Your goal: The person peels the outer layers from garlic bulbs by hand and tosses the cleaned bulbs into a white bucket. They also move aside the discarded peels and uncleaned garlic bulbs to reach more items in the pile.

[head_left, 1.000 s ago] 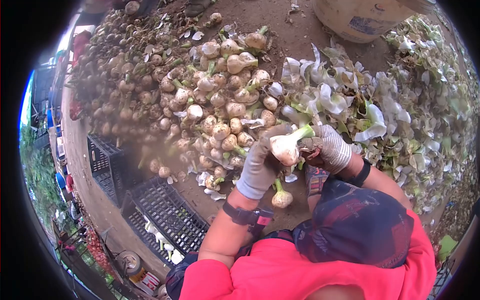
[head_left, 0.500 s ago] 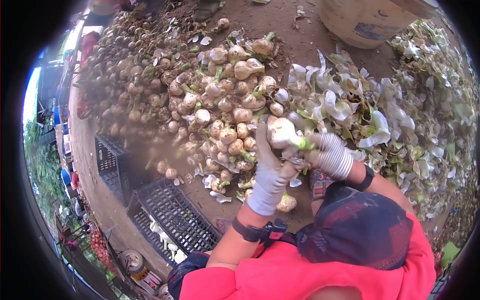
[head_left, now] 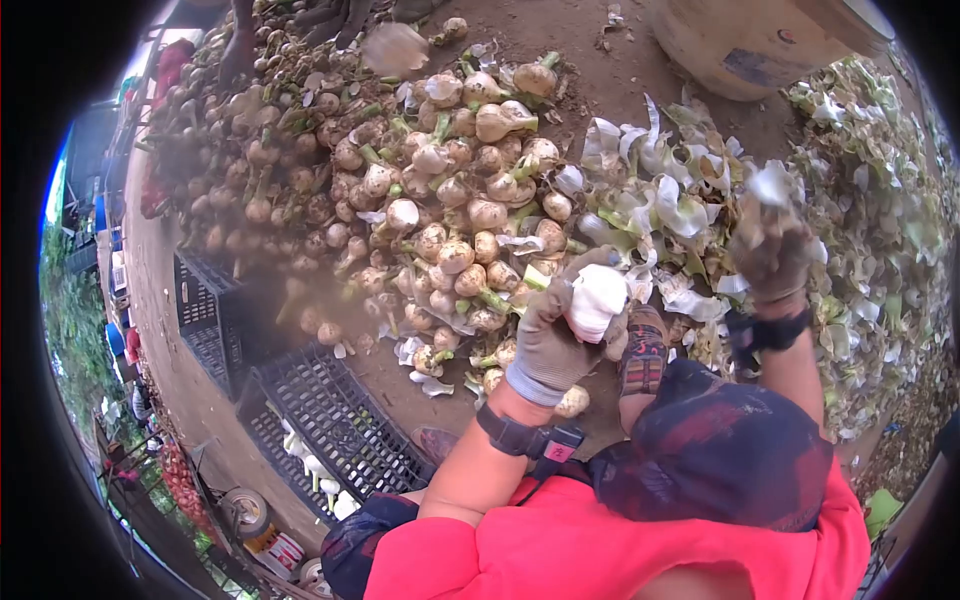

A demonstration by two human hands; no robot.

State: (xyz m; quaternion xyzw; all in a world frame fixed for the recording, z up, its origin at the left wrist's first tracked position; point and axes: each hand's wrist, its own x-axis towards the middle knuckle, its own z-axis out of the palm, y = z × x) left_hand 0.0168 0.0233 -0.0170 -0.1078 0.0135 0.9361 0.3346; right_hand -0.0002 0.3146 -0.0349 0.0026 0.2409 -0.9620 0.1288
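My left hand (head_left: 555, 340), in a grey-white knit glove, is closed around a garlic bulb (head_left: 598, 303) whose smooth white skin shows. Out to the right, over the heap of husks, is my gloved right hand (head_left: 774, 255), smeared by motion, its fingers curled. A blurred white piece of garlic peel (head_left: 770, 185) shows at its fingertips. Dirty, unpeeled garlic bulbs (head_left: 455, 257) with green stems lie in a big pile in front of my left hand. Loose garlic husks (head_left: 685, 205) cover the ground between and beyond my hands.
A black plastic crate (head_left: 340, 420) at lower left has white bulbs beside its slats; another dark crate (head_left: 205, 320) stands behind it. A pale bucket (head_left: 750, 50) is at top right. Another person's arm (head_left: 238, 45) reaches in at upper left. My shoe (head_left: 645, 355) is below the pile.
My right hand has swung away from the bulb to the right, over the husks, with white peel at its fingers. The bulb in my left hand now looks cleaner and whiter.
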